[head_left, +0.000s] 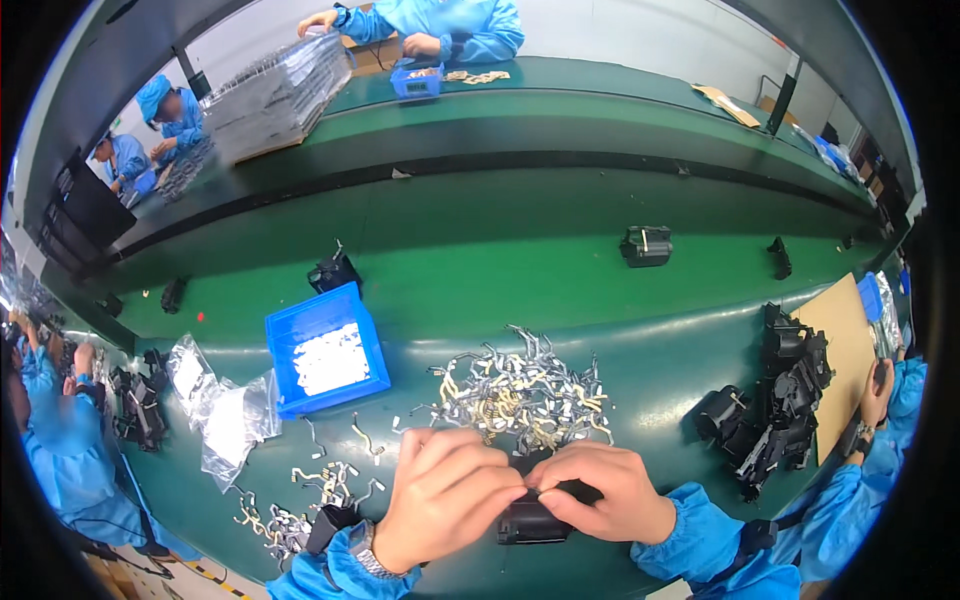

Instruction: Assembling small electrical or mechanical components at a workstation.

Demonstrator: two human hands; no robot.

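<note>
A black plastic housing lies on the green table close in front of me, partly covered by my fingers. My left hand comes in from its left side, fingers bent and fingertips pinched at the top of the housing. From the other side my right hand grips the housing, thumb and forefinger meeting the left fingertips. Any small piece between the fingertips is too hidden to make out. Just beyond my hands is a heap of small cables with white connectors.
A blue bin of small white pieces stands left of the heap, beside clear plastic bags. More cables lie near my left forearm. Black housings are piled at right by cardboard. Several housings sit on the green strip beyond; co-workers sit around.
</note>
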